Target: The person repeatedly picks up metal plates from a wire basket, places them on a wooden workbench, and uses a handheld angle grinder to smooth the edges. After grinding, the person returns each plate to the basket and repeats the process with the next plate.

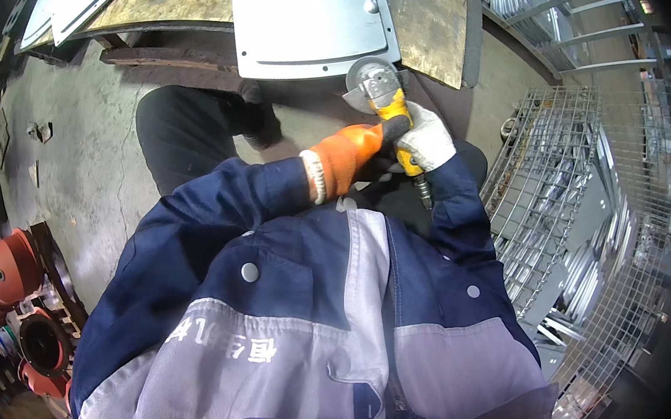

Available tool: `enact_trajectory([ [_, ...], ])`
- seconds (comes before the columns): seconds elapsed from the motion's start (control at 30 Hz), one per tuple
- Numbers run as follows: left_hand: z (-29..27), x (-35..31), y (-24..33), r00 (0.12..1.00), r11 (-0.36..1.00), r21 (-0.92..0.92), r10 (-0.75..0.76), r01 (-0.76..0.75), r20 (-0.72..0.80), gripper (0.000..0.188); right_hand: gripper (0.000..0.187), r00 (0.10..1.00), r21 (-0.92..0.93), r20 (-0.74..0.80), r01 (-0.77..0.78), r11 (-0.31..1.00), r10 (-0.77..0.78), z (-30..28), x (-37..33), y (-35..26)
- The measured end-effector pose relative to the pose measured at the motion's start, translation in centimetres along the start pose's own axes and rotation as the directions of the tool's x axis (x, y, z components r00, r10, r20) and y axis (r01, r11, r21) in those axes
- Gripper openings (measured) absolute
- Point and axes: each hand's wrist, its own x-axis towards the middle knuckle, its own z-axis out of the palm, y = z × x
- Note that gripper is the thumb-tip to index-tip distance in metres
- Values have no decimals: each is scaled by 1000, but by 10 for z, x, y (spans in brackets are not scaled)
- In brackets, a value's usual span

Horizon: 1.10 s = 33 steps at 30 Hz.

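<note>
A yellow angle grinder (393, 108) with a round grey disc (361, 75) at its head is in front of my body, pointing away from me. My left hand (357, 148), in an orange glove with dark fingers, is closed around its body from the left. My right hand (429, 139), in a whitish glove, grips the same body from the right. The disc is by the near edge of a pale metal panel (303, 16) with small holes along its rim; whether they touch I cannot tell. A hose fitting (423, 192) hangs from the grinder's rear end.
The panel lies on a worn wooden table (432, 9). More pale panels (84, 7) lie at its far left. A wire mesh basket (551, 158) with metal pieces stands at my right. A metal rack (579, 8) is at the far right. Reddish round parts (12, 270) sit at left.
</note>
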Motion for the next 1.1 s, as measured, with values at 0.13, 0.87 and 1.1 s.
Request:
enact_trajectory([
  [0.13,13,40,-1,999,999,33,32,-33,19,51,52,999,6,-46,0,1000,0,-34,4,7],
  [0.87,-158,-8,67,547,679,-226,305,-699,-779,61,48,996,756,-26,76,651,-87,-75,-77,62],
  [1.1,-210,-34,77,532,847,244,495,-473,-687,46,50,997,706,-80,67,705,-15,-75,-76,69],
])
